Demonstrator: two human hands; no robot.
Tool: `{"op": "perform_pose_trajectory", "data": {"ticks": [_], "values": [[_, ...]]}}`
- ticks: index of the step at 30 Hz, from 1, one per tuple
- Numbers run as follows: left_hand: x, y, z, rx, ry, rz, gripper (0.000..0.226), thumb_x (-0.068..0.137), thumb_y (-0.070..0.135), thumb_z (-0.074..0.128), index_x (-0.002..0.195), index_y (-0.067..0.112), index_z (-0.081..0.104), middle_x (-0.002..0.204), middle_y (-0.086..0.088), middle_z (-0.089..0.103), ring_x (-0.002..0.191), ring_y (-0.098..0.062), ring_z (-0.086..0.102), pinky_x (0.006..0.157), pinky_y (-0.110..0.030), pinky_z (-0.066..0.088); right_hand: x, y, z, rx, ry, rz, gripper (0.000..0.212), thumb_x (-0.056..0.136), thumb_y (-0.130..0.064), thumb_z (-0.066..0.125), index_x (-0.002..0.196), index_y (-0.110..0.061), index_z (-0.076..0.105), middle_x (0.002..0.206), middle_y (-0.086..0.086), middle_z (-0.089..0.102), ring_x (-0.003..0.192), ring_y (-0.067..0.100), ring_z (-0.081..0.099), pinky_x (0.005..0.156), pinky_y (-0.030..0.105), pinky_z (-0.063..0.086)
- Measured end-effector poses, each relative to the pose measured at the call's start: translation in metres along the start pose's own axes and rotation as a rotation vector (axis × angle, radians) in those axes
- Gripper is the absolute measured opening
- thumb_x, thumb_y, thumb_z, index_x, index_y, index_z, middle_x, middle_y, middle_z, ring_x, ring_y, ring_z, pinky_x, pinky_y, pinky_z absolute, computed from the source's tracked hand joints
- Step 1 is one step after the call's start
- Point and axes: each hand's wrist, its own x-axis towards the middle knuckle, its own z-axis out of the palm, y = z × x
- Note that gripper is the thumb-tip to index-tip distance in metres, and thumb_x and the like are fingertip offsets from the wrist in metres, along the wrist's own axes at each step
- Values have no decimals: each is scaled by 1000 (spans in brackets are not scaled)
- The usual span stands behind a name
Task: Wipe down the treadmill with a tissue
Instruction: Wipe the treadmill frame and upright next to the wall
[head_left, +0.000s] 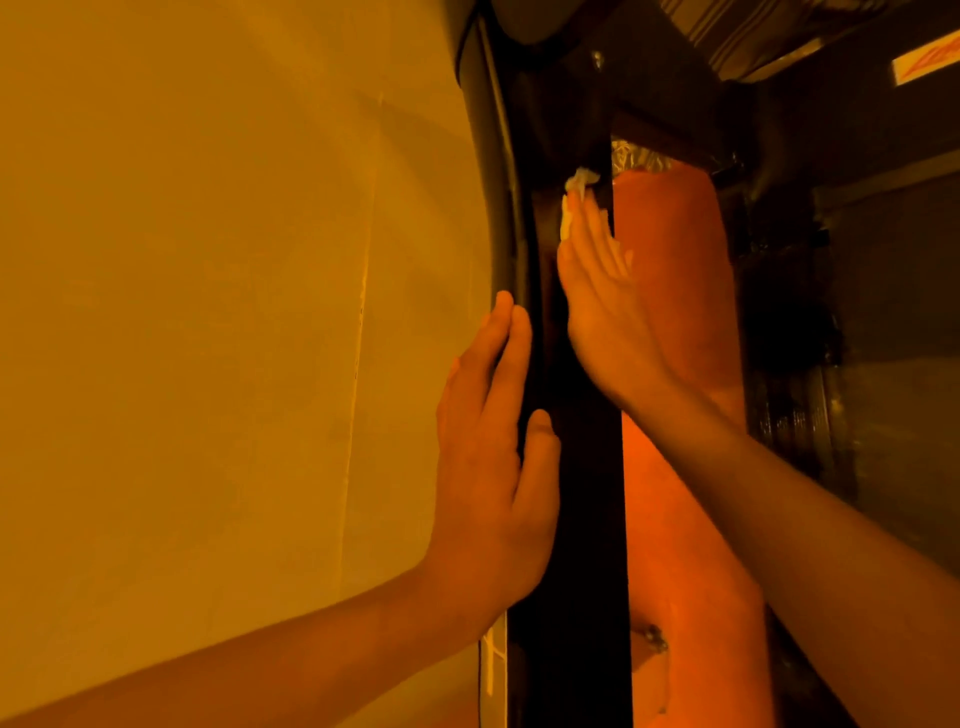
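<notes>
The treadmill rail (571, 519) runs straight up the view. The right hand (602, 312), fingers straight, presses the tissue (581, 181) against it; the left hand (488, 467) lies flat along its edge.

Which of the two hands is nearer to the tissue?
Right. The right hand touches the tissue, pressing it on the dark strip. The left hand lies lower and to the left, apart from it.

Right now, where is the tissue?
Head view, upper centre: the tissue pokes out from under the fingertips of the right hand, pressed against the dark upright bar, just left of the orange padded roll.
</notes>
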Motion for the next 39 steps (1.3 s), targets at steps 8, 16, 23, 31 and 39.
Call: {"op": "perform_pose_trajectory", "data": {"ticks": [8,16,23,31,39], "values": [[0,4,1,-15,6,-21,60,102,21,39,161,13,29,168,5,24,157,-19,23,121,-57,31,-195,-6,26,149,-83,85,58,100,-72,5,153,-62,-15,166,-34,-14,156,-1,-10,129,50,-3],[0,2,0,10,11,-13,59,103,23,41,160,15,31,166,9,26,156,-15,25,122,-54,32,-8,0,-3,-47,-49,35,60,107,-41,9,164,-28,-2,174,-6,-8,159,12,-10,129,49,-5],[0,3,0,-10,15,-14,60,102,21,41,160,15,29,167,6,25,156,-17,24,122,-55,32,-181,-13,25,165,-89,48,55,105,-63,9,157,-59,-10,167,-32,-12,156,-1,-9,128,43,-4],[0,3,1,18,19,-9,60,101,23,42,160,12,32,166,8,26,156,-15,25,123,-50,31,-25,5,-6,-65,-60,60,53,112,-36,11,163,-31,-3,173,-10,-11,158,8,-12,126,52,-11],[0,0,3,-13,28,4,59,102,20,41,159,13,30,169,-2,27,156,-19,26,120,-58,33,-161,-6,26,162,-57,55,58,107,-55,13,162,-47,-4,170,-27,-10,157,-1,-10,127,42,-8]]}}
